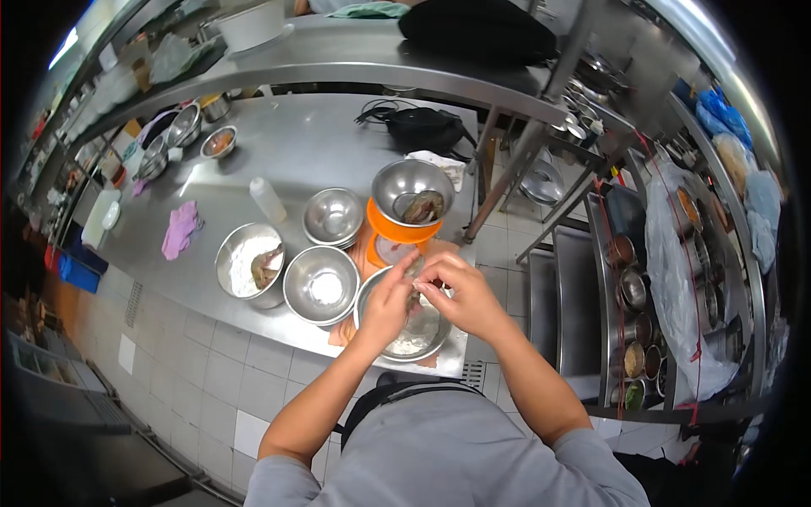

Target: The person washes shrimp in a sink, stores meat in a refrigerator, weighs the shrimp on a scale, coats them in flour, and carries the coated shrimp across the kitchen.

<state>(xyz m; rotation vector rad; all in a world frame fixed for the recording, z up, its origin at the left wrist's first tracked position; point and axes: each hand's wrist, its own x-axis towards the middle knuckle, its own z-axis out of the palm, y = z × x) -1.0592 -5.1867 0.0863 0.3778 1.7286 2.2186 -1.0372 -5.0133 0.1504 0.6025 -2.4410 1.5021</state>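
"Steel table (279, 135), a shelf (338, 76) over its far side, tiled floor (194, 338) below. Where's the work?"

"Near right corner, above a bowl (441, 335) with white powder (407, 345) in it. Both hands meet there."

"Holding what?"

"It looks like a prawn (413, 302), mostly hidden by fingers. The left hand (389, 304) is closed around it; the right hand (460, 291) has thumb and forefinger pinched together on it."

"Which step, then?"

"Fingertip work on a single prawn, I'd judge; peeling or cleaning, I can't tell. More lie in the scale bowl (390, 182), just beyond on the orange scale (380, 226), and in the left bowl (272, 291)."

"And the next move?"

"It calls for a steady left and a light right pinch, I'd say, low over the powder so a slip lands in the bowl."
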